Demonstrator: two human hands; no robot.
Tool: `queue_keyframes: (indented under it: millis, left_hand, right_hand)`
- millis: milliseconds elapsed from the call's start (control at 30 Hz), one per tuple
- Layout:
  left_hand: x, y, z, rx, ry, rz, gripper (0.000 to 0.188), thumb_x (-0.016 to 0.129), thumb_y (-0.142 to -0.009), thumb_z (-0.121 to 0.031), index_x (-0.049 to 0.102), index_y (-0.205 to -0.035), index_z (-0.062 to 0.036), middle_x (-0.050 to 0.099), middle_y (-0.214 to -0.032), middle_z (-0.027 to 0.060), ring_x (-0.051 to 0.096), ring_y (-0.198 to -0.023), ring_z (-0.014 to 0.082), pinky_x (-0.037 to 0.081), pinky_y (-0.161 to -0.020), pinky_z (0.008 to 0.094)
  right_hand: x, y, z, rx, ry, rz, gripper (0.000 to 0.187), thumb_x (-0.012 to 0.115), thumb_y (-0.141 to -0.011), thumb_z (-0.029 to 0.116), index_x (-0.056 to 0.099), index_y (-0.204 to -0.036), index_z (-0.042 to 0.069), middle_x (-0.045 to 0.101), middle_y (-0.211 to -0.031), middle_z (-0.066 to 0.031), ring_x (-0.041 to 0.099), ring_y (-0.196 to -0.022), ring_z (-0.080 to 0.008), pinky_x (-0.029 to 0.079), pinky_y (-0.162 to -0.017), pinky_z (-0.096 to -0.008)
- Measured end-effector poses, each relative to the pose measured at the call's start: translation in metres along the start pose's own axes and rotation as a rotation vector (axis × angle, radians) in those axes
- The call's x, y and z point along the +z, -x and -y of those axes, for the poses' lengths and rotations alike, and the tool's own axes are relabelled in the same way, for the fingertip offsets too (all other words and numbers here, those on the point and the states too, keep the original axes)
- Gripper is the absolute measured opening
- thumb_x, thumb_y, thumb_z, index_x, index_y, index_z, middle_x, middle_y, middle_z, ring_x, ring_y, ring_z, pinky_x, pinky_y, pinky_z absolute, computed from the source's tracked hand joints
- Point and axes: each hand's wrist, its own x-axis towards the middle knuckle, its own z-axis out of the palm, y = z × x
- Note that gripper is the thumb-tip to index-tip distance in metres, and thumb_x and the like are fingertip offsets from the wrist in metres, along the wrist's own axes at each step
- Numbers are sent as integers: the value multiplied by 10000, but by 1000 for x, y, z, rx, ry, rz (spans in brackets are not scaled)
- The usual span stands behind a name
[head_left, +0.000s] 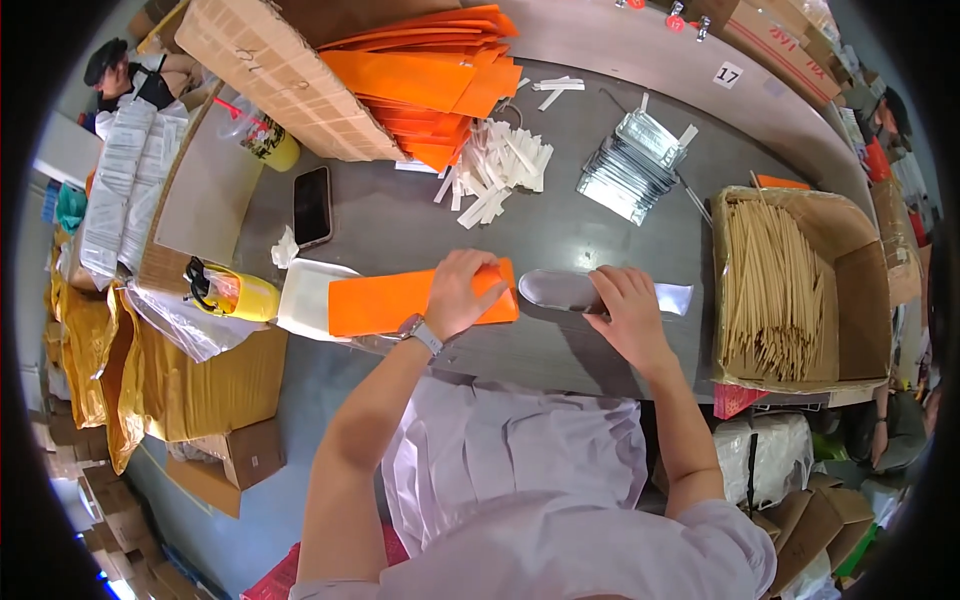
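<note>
My left hand [463, 293], with a watch at the wrist, lies across a long orange card or flat sleeve [385, 303], thumb and fingers bent over it near its right end. To the right, my right hand [628, 312] grips a grey oblong piece [555, 290] with a rounded, pale-rimmed end pointing at the orange card. A shiny silver strip [673, 298] shows past my right hand; whether it joins the grey piece is hidden. A white sheet or tray [308, 298] sticks out at the card's left end.
Orange sheets [420, 85] lean against a carton [290, 85]. White strips [500, 165], silver packets [630, 170] and a phone [312, 206] lie behind my hands. Thin wooden sticks [770, 290] fill a box at right. A drink cup [270, 145] and yellow object [245, 295] stand left.
</note>
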Motion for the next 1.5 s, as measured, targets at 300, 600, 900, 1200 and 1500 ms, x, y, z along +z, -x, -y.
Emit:
queue_keyframes:
  millis: [300,600,900,1200,1500]
  left_hand:
    - [0,-1,-2,47,6,-56,280,737,-744,-152,617,-981,-62,642,-932,84,583,-910,292,474,-813,385]
    - [-6,-2,-13,227,-82,-9,376,718,-745,-123,636,-1110,-97,605,-1123,80,549,-1033,304,414,-921,407]
    - [-2,4,-14,342,-156,78,342,675,-735,-8,685,-1040,-163,611,-1162,76,564,-1049,292,434,-896,396]
    - [5,7,-2,341,-107,72,251,666,-738,-1,667,-952,-132,619,-1146,66,568,-1047,295,451,-885,398]
    - [2,-1,-7,378,-95,90,243,662,-736,14,658,-938,-122,619,-1124,68,570,-1028,295,455,-881,404]
  right_hand:
    - [8,-8,12,-55,61,33,628,814,-573,98,549,-1141,56,584,-1150,-99,549,-1061,-298,417,-951,-456]
    - [38,-38,11,-48,-165,209,546,800,-639,147,582,-1128,41,599,-1156,-116,549,-1076,-303,432,-927,-425]
    - [45,-63,-121,159,256,-157,87,684,-759,118,646,-756,39,619,-819,-86,602,-799,-282,502,-698,-409]
    - [22,-59,-77,31,252,-279,44,633,-720,82,591,-709,74,585,-758,-80,585,-751,-275,469,-651,-392]
    - [19,7,-8,-314,199,262,90,652,-692,128,614,-758,81,567,-819,-39,579,-823,-221,470,-720,-361]
